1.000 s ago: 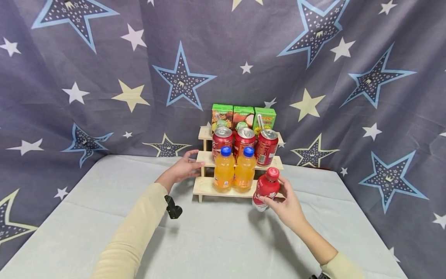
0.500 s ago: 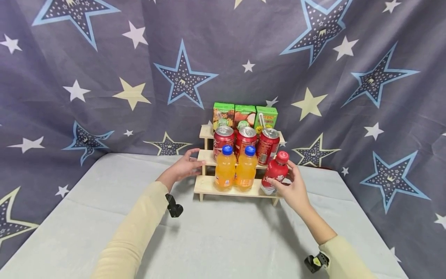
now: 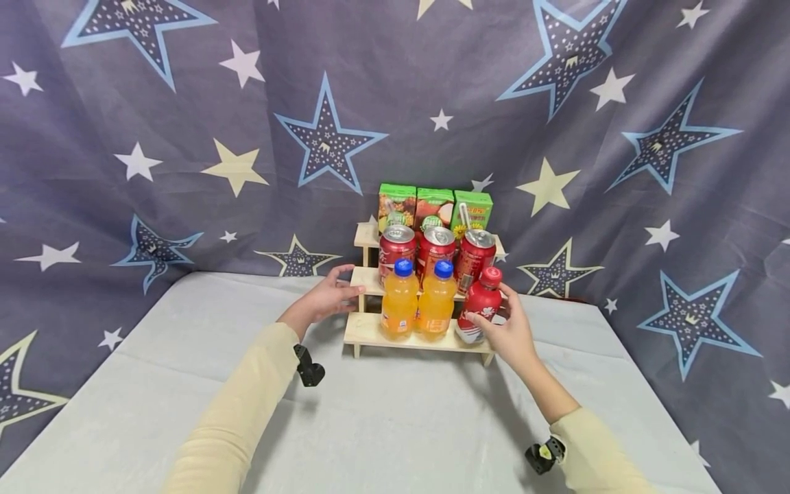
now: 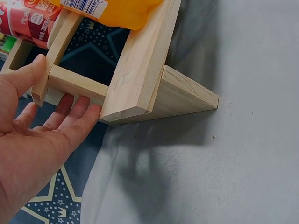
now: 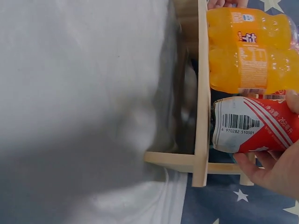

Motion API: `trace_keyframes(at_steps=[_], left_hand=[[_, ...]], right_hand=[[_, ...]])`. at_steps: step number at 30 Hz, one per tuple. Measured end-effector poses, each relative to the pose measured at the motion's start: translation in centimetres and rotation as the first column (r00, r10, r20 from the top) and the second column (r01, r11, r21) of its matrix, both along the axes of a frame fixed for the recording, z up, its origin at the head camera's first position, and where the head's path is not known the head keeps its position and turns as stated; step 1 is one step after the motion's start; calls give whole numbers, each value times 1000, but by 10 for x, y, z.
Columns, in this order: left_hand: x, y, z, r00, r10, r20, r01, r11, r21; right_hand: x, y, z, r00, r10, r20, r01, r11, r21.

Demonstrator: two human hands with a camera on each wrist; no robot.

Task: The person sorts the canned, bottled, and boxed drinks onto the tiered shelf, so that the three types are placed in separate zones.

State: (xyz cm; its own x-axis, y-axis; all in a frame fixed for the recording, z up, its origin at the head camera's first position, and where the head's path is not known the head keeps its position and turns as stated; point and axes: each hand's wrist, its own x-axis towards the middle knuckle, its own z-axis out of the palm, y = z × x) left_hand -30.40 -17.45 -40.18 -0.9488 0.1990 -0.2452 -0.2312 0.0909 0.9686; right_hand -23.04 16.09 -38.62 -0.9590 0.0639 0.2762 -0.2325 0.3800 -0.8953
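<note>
A three-tier wooden rack [image 3: 364, 330] holds drinks on its steps. My right hand [image 3: 511, 336] grips a red bottle [image 3: 483, 300] with a red cap, upright at the right end of the lowest step. In the right wrist view the bottle's white barcoded base [image 5: 229, 126] is right at the step board. Two orange soda bottles [image 3: 400, 302] with blue caps stand to its left. My left hand [image 3: 324, 296] holds the rack's left end at the middle step; in the left wrist view the thumb lies at the board's end and the fingers [image 4: 77, 114] reach below.
Red cans [image 3: 396, 250] stand in a row on the middle step, close behind the bottles. Green-topped juice cartons [image 3: 472, 209] line the top step. A star-patterned curtain [image 3: 395, 82] hangs behind the pale-covered table [image 3: 395, 418].
My right hand has raised the red bottle from in front of the rack onto the lowest step, then shifted it left towards the orange soda bottles. The left hand stays at the rack.
</note>
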Motion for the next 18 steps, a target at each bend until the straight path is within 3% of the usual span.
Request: trace_keyframes(at_steps=[7,18], left_hand=[[1,3,0,1000,-5,-4,5,1000,20],[1,0,-3,1000,2,4,-2,1000,26]], right_hand=[[-8,0,-10,1000,-2,-17,2,1000,-2],[-15,-5,-12,999,-1,32,1,1000,5]])
